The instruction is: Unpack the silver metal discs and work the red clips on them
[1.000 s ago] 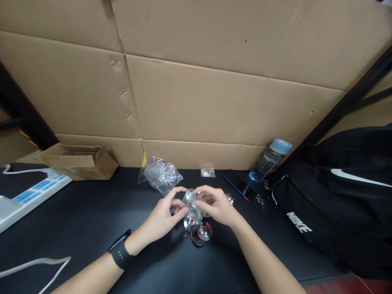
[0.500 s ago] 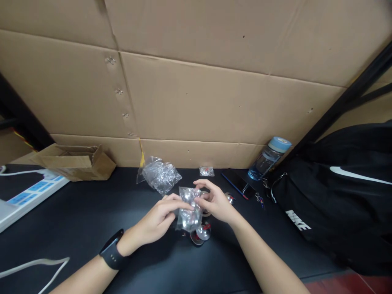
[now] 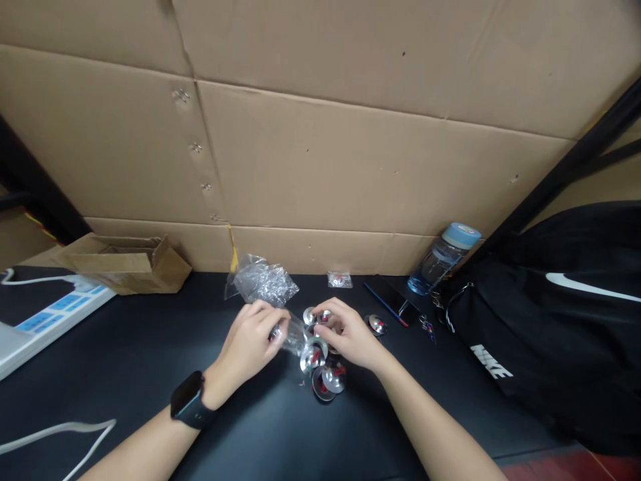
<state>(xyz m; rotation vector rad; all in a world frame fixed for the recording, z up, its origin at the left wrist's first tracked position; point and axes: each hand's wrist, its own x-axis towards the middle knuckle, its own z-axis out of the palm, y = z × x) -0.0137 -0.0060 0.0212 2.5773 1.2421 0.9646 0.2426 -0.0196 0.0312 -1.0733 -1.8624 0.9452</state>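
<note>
My left hand (image 3: 255,334) pinches a clear plastic bag (image 3: 294,336) that lies on its side, its end stretching toward the right hand. Over a cluster of shiny domed metal discs with red bits, which look like finger cymbals (image 3: 313,356), is my right hand (image 3: 348,336). Its thumb and bent fingers close around one of them, partly hidden by the hand. Nearer to me, a couple of finger cymbals (image 3: 334,379) overlap on the black table (image 3: 260,427). Others (image 3: 376,325) lie just right of the right hand.
Crumpled clear bags (image 3: 265,280) and a small packet (image 3: 339,279) lie along the cardboard wall. An open cardboard box (image 3: 127,264) and a power strip (image 3: 55,321) are at left. To the right are a phone (image 3: 400,300), a water bottle (image 3: 443,260) and a black bag (image 3: 561,347).
The clear bag, full of finger cymbals before, now looks mostly emptied and has moved left with my left hand. Several finger cymbals now lie loose under and beside my right hand.
</note>
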